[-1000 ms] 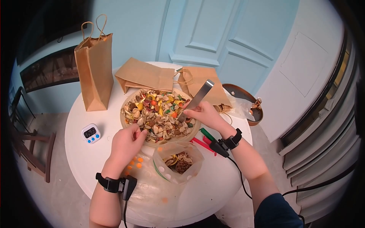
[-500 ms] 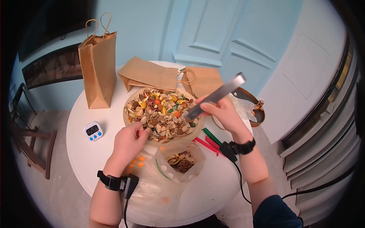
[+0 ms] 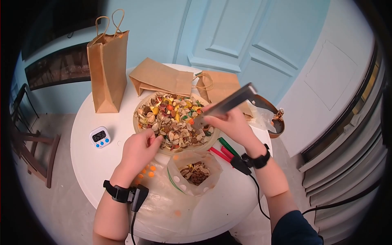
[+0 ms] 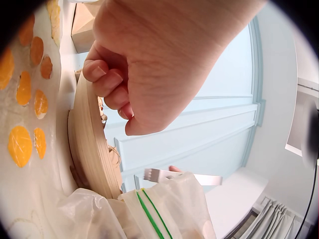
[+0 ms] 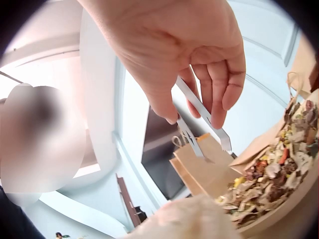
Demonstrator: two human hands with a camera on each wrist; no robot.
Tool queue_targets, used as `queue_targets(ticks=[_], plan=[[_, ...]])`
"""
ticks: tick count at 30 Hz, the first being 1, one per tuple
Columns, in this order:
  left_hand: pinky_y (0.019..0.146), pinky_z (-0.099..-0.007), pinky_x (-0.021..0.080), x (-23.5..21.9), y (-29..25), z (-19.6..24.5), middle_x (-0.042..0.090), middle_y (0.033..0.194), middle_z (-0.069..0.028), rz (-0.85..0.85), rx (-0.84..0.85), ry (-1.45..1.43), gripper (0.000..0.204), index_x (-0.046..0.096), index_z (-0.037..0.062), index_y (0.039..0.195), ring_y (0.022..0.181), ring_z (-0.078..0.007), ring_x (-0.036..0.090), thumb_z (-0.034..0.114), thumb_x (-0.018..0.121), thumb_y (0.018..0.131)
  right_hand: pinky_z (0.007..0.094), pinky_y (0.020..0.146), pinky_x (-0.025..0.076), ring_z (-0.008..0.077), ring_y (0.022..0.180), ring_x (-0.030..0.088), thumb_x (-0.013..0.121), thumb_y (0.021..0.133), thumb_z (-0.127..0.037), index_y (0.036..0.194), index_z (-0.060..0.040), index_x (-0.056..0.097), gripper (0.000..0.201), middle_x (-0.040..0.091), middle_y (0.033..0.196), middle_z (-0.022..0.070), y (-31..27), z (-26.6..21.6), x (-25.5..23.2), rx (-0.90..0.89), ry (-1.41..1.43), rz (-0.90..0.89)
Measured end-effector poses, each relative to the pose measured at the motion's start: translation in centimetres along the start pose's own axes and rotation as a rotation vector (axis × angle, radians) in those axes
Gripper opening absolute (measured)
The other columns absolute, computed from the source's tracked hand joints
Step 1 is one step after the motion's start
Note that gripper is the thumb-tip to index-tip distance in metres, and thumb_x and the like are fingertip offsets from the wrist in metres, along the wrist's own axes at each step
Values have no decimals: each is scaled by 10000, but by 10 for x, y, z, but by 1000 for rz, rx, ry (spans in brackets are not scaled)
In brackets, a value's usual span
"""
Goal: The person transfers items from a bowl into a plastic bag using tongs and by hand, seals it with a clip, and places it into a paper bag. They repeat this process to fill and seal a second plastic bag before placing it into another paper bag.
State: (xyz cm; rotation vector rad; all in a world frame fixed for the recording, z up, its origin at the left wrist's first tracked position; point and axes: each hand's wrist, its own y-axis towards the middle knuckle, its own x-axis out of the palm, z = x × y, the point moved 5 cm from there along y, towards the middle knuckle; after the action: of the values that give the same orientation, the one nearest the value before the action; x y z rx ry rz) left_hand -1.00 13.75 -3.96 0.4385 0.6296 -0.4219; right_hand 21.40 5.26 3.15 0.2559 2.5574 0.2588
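Note:
My right hand (image 3: 234,126) holds metal tongs (image 3: 230,101) between thumb and fingers, their toothed tips over a round wooden bowl (image 4: 92,144). In the right wrist view the two tips stand apart with nothing between them. Dried potpourri (image 3: 167,122) heaps the bowl: pale petals with yellow, orange and green bits. My left hand (image 3: 139,149) is at the bowl's near left rim, fingers curled in and holding nothing. In front of the bowl stands a clear zip bag (image 3: 173,179) with a green seal, its mouth open, some brown potpourri inside.
On the left lies a white timer (image 3: 100,137). A tall paper bag (image 3: 107,73) stands behind it, and another paper bag (image 3: 163,77) lies at the back. Red and green strips (image 3: 226,145) lie right of the bowl. A plastic sheet with orange dots (image 3: 151,174) covers the near table.
My right hand has lifted and moved right with the tongs, then come slightly back left. The tongs lean farther right than a second ago. My left hand stays at the rim.

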Motion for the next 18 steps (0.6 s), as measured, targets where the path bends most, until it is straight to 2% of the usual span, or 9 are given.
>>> queue_targets(ticks=[2, 4, 10, 14, 18], plan=[[530, -385, 422, -1, 0, 1, 534, 560, -111, 3, 4, -3, 324, 501, 38, 652, 538, -299, 536, 267, 627, 842, 239, 787, 508, 107, 898, 618, 654, 851, -90, 1076, 9, 613, 249, 649, 1021, 64, 18, 21, 4, 18, 25, 10], [531, -386, 423, -2, 0, 1, 534, 561, -111, 8, 6, -4, 323, 501, 38, 652, 541, -300, 537, 267, 627, 842, 230, 710, 506, 83, 819, 616, 659, 855, -149, 1073, 6, 613, 271, 660, 947, 57, 30, 39, 8, 57, -80, -15], [529, -390, 426, -1, 0, 1, 535, 554, -113, 9, 21, -1, 326, 505, 41, 650, 541, -308, 544, 273, 626, 843, 227, 586, 480, 46, 706, 592, 660, 851, -210, 1057, 1, 629, 297, 664, 839, 34, 33, 45, 17, 94, -221, -47], [526, -392, 424, 0, 0, -1, 533, 551, -114, 13, 25, -6, 331, 502, 42, 645, 538, -313, 542, 276, 625, 844, 221, 597, 480, 50, 708, 591, 655, 855, -200, 1048, 3, 634, 281, 663, 829, 27, 36, 61, 20, 126, -245, -58], [527, -393, 423, -1, 0, 0, 532, 554, -114, 16, 25, -3, 333, 499, 43, 645, 543, -311, 542, 278, 624, 845, 219, 657, 488, 67, 749, 609, 643, 865, -168, 1053, 4, 631, 255, 667, 881, 46, 36, 62, 16, 106, -123, -33]])
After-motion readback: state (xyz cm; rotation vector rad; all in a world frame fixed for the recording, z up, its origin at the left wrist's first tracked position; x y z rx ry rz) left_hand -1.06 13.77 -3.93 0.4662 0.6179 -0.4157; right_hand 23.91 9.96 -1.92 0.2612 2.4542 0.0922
